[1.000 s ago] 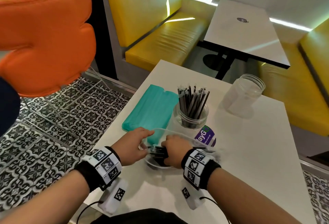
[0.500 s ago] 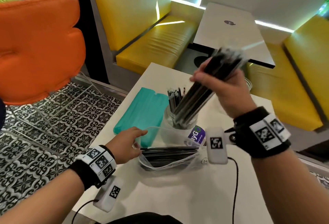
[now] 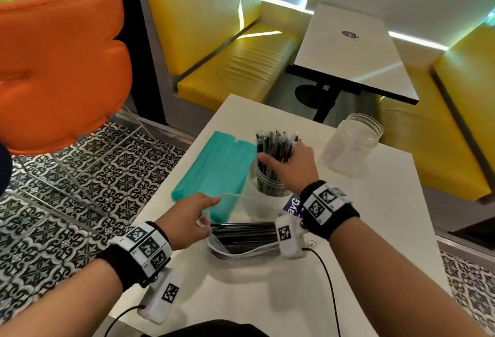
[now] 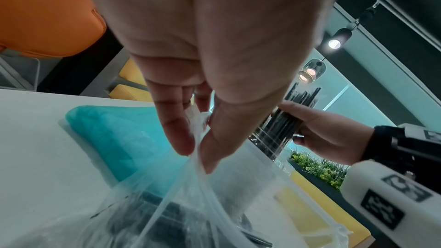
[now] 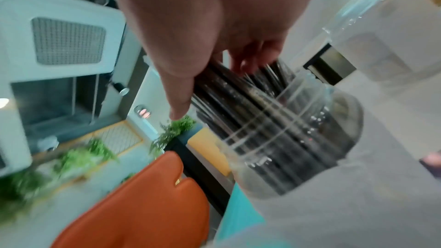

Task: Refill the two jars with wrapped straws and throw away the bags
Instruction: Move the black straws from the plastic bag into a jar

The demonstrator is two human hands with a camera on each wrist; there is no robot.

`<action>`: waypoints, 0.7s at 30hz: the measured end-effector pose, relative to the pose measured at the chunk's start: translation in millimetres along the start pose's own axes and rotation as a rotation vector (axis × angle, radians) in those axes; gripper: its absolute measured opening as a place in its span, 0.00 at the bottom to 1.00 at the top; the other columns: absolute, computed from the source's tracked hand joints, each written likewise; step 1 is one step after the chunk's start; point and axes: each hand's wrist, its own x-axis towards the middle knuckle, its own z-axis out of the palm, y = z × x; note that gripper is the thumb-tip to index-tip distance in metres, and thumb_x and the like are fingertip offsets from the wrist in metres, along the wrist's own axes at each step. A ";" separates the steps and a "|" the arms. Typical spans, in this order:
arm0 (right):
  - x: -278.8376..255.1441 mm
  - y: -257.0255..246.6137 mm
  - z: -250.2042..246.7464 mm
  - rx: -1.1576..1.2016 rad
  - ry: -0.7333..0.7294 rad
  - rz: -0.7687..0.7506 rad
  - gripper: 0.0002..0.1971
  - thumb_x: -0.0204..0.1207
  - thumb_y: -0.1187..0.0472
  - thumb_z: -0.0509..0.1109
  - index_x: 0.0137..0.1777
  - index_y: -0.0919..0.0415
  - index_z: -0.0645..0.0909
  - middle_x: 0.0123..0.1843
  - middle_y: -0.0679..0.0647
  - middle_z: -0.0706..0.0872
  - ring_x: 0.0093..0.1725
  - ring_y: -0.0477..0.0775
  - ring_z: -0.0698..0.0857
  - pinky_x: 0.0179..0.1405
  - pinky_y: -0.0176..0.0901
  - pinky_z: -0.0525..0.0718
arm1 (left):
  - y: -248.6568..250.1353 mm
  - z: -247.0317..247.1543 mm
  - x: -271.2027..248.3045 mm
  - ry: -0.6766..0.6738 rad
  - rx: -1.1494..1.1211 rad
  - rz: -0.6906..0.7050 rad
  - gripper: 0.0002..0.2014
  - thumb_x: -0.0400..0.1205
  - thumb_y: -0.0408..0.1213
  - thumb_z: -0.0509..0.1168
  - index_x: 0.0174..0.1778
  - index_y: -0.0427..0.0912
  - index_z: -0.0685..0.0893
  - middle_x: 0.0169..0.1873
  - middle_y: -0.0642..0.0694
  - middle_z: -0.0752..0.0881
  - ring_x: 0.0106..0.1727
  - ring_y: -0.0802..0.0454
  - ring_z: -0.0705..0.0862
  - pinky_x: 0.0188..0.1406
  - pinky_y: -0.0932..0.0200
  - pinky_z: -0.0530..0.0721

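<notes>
A clear jar [image 3: 267,184] in the middle of the white table [image 3: 375,229] holds black wrapped straws [image 3: 276,146]. My right hand [image 3: 288,162] grips a bundle of these straws, whose lower ends stand inside the jar [image 5: 298,139]; thumb and fingers [image 5: 250,59] wrap round the bundle. A second clear jar [image 3: 353,144] stands empty at the back right. A clear plastic bag [image 3: 241,237] with more black straws lies near the front edge. My left hand [image 3: 187,219] pinches the bag's open edge [image 4: 198,139] between thumb and fingers.
A flat teal pack [image 3: 214,168] lies on the table left of the straw jar. An orange chair [image 3: 59,63] stands to the left over patterned floor tiles. Yellow benches [image 3: 235,69] and another white table [image 3: 348,50] lie beyond.
My right hand pulled a bundle of straws out of the bag, swung it up, and has lowered it into the near jar. The left hand has kept hold of the bag's mouth.
</notes>
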 end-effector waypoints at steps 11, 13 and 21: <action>-19.8 -11.2 -2.2 0.299 -0.058 0.130 0.37 0.58 0.56 0.87 0.62 0.58 0.69 0.55 0.53 0.82 0.47 0.53 0.86 0.50 0.47 0.88 | 1.5 -0.6 -1.5 0.004 -0.012 -0.001 0.32 0.74 0.30 0.73 0.75 0.45 0.72 0.58 0.54 0.76 0.48 0.56 0.86 0.45 0.75 0.79; -25.2 -4.1 0.3 0.256 -0.026 0.088 0.24 0.67 0.54 0.82 0.58 0.58 0.75 0.55 0.54 0.85 0.46 0.51 0.87 0.51 0.49 0.89 | 0.4 -0.1 -1.2 0.002 -0.015 0.000 0.32 0.74 0.30 0.73 0.75 0.45 0.72 0.60 0.52 0.78 0.48 0.57 0.86 0.44 0.77 0.78; -36.1 11.0 15.5 -0.234 0.019 -0.093 0.14 0.82 0.53 0.65 0.59 0.56 0.88 0.67 0.57 0.85 0.67 0.63 0.76 0.68 0.53 0.73 | -1.3 0.0 1.2 -0.006 -0.002 0.003 0.33 0.73 0.30 0.74 0.75 0.45 0.72 0.60 0.52 0.77 0.44 0.62 0.86 0.41 0.81 0.77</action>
